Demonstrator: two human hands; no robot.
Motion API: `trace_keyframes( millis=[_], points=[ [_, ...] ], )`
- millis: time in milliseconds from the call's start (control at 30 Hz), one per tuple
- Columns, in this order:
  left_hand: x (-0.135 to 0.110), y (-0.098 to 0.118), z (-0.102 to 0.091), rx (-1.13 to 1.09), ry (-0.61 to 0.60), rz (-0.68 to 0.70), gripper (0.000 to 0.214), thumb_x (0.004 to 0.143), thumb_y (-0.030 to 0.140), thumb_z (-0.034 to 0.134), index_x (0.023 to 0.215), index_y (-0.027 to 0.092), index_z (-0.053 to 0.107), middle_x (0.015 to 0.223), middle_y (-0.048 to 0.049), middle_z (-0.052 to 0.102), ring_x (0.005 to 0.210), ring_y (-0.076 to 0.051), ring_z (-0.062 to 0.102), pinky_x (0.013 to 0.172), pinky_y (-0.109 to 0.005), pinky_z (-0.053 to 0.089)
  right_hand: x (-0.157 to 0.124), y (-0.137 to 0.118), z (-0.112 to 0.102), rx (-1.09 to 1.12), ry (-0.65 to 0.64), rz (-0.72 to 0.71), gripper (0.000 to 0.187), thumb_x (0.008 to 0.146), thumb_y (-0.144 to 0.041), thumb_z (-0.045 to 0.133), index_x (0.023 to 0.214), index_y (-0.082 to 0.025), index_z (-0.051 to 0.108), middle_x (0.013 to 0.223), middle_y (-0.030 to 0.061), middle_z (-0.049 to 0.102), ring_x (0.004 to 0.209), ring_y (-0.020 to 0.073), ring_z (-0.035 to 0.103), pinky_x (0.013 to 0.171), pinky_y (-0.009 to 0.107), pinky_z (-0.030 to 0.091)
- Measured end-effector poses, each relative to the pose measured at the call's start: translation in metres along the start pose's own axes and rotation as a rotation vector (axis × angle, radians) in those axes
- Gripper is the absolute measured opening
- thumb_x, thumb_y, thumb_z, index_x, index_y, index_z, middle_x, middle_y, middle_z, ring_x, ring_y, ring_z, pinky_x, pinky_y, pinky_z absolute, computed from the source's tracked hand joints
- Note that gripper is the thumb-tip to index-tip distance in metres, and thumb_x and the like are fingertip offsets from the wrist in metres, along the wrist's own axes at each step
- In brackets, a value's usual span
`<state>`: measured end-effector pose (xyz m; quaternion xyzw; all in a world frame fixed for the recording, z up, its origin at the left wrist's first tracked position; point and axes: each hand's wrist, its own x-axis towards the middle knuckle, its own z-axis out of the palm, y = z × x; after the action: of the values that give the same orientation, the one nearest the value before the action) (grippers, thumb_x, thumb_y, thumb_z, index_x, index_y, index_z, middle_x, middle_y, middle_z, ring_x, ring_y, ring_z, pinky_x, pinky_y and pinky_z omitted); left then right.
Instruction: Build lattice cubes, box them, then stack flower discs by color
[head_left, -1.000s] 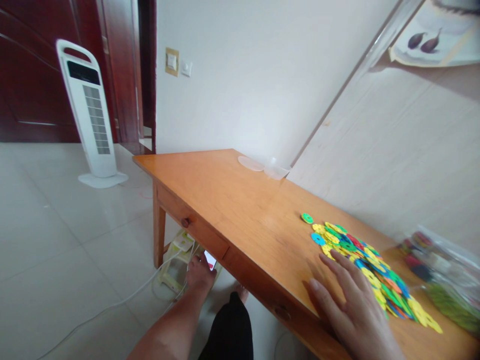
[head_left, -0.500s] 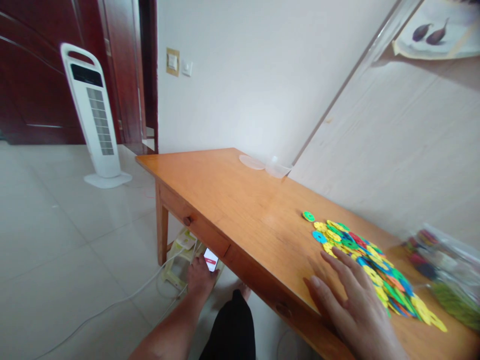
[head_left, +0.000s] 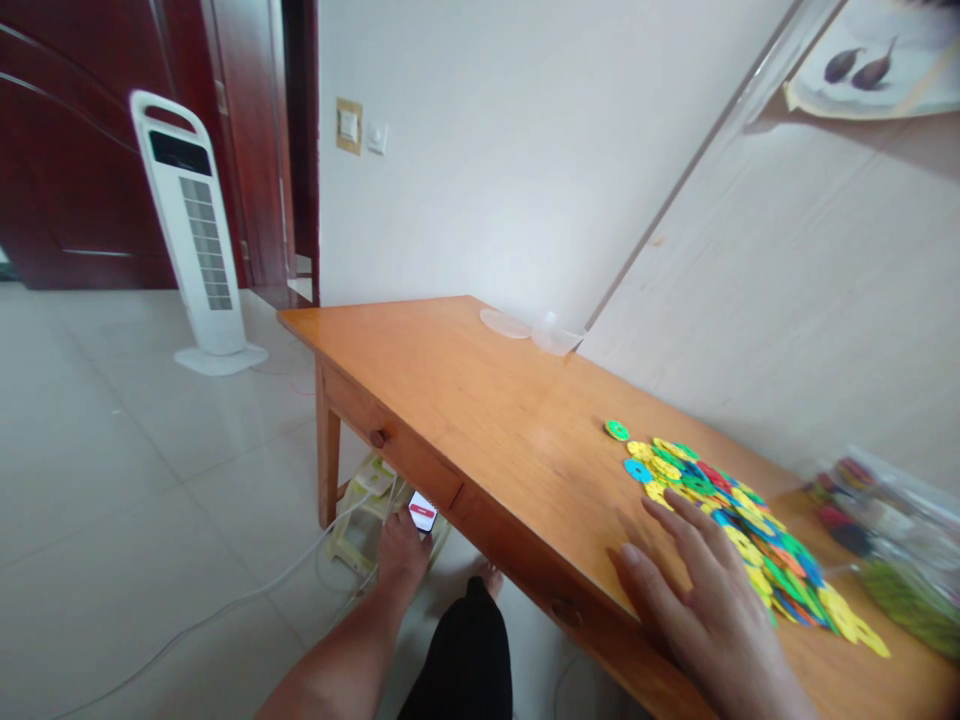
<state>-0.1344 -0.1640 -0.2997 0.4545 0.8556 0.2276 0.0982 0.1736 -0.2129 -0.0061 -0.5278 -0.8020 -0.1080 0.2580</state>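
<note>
Below the table's front edge, my left hand point(head_left: 403, 545) is closed around the lower end of a smartphone point(head_left: 424, 512) with a lit screen. Part of its fingers is hidden behind the phone and the hand itself. My right hand point(head_left: 709, 605) is open, fingers spread, held at the near edge of the wooden table with nothing in it. Just beyond its fingertips spreads a pile of colourful plastic discs point(head_left: 742, 545), yellow, green, blue and red. One green disc point(head_left: 616, 430) lies apart at the pile's far left end.
A plastic bowl point(head_left: 556, 338) and a flat translucent lid point(head_left: 505, 323) sit at the table's point(head_left: 450, 380) back. Bags of colourful material point(head_left: 892, 540) lie right. Beneath the table is a pale stool point(head_left: 352, 545) with a white cable point(head_left: 247, 598). A tower fan point(head_left: 199, 240) stands left.
The view has shifted slightly, and the phone shows a little more clearly in my left hand. My right hand stays in almost the same place beside the discs.
</note>
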Motion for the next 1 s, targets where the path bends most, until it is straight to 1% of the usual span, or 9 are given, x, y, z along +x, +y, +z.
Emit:
trace_keyframes(
  millis=[133,233,367,500,633,767,867,1000],
  points=[
    [0.007,0.006,-0.006,0.011,-0.028,-0.008,0.05,0.078,0.027,0.069,0.122,0.011,0.051,0.112,-0.0163,0.062,0.103,-0.029,0.06,0.081,-0.035,0.044,0.0,0.0,0.0,-0.003,-0.005,0.008,0.052,0.09,-0.056,0.054,0.134,-0.029,0.053,0.146,0.009,0.047,0.131,0.0328,0.048,0.109,0.055,0.041],
    [0.007,0.007,-0.009,0.015,-0.039,-0.012,0.057,0.079,0.028,0.07,0.127,0.008,0.049,0.115,-0.0182,0.061,0.106,-0.03,0.06,0.084,-0.035,0.044,0.001,0.001,0.0,-0.008,-0.001,0.008,0.052,0.089,-0.056,0.055,0.133,-0.029,0.054,0.145,0.0092,0.048,0.131,0.0332,0.048,0.108,0.055,0.041],
    [-0.004,0.004,-0.006,0.037,-0.01,0.0,0.063,0.08,0.034,0.068,0.133,0.008,0.045,0.122,-0.0178,0.059,0.113,-0.03,0.057,0.089,-0.036,0.043,0.002,0.002,0.001,-0.01,0.012,0.007,0.052,0.089,-0.056,0.055,0.133,-0.028,0.055,0.143,0.0099,0.049,0.13,0.0332,0.049,0.106,0.054,0.043],
    [-0.023,0.0,-0.006,0.075,-0.004,0.026,0.056,0.085,0.033,0.06,0.135,0.011,0.046,0.122,-0.0148,0.06,0.113,-0.029,0.056,0.091,-0.038,0.043,0.003,0.003,0.003,-0.023,0.033,0.001,0.052,0.09,-0.057,0.055,0.132,-0.026,0.056,0.14,0.0107,0.052,0.127,0.0323,0.05,0.107,0.053,0.042],
    [-0.043,0.001,-0.016,0.067,-0.027,0.084,0.041,0.086,0.029,0.057,0.125,0.014,0.056,0.118,-0.0133,0.063,0.108,-0.028,0.058,0.09,-0.037,0.042,0.003,0.003,0.005,-0.033,0.043,0.002,0.052,0.09,-0.056,0.054,0.13,-0.023,0.057,0.137,0.0123,0.054,0.126,0.0325,0.051,0.106,0.053,0.042],
    [-0.061,0.009,-0.034,0.018,-0.069,0.2,0.022,0.091,0.023,0.049,0.105,0.018,0.064,0.106,-0.011,0.066,0.103,-0.025,0.059,0.085,-0.035,0.041,0.004,0.002,0.006,-0.048,0.072,-0.02,0.051,0.091,-0.054,0.053,0.129,-0.02,0.058,0.134,0.0141,0.055,0.125,0.0329,0.051,0.104,0.052,0.043],
    [-0.072,0.02,-0.046,-0.054,-0.081,0.28,0.02,0.093,0.022,0.046,0.095,0.019,0.065,0.098,-0.0088,0.067,0.098,-0.023,0.06,0.084,-0.034,0.039,0.006,0.002,0.007,-0.051,0.103,-0.045,0.046,0.092,-0.051,0.052,0.126,-0.02,0.06,0.128,0.0138,0.058,0.12,0.0316,0.053,0.101,0.05,0.044],
    [-0.085,0.042,-0.063,-0.185,-0.016,0.402,0.019,0.094,0.026,0.047,0.086,0.02,0.063,0.092,-0.0068,0.066,0.093,-0.021,0.059,0.083,-0.033,0.038,0.007,0.003,0.007,-0.046,0.118,-0.05,0.04,0.093,-0.047,0.05,0.117,-0.018,0.064,0.115,0.0129,0.063,0.111,0.0295,0.056,0.095,0.046,0.046]
  ],
)
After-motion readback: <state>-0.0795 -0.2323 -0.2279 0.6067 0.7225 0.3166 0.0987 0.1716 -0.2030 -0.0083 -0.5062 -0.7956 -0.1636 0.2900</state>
